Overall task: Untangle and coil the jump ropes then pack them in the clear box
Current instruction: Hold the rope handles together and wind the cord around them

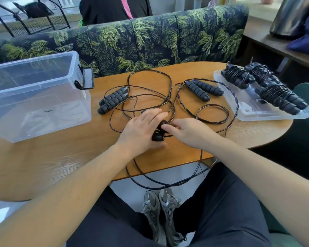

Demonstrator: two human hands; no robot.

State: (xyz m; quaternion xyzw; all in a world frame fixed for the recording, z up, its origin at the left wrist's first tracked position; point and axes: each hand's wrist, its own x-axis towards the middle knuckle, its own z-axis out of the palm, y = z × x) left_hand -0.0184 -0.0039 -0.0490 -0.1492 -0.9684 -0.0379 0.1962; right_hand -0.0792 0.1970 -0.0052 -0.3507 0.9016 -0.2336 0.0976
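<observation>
Hands (143,129) amid tangled ropes (150,97)

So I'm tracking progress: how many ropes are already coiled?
3, all lying on the clear lid at the table's right: one at its far left, one at the far right, one nearest. None in the clear box, as far as shows.

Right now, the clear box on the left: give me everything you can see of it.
The clear box is a see-through plastic tub, rectangular with rounded corners and a thick rim. It stands upright and open on the left part of the wooden table, with no lid on it. A black clip handle hangs at its right end. No ropes show inside it; only moulded ridges and a small label show through the base. A shallow clear tray at the far right carries three coiled ropes. Neither hand touches the box.
</observation>
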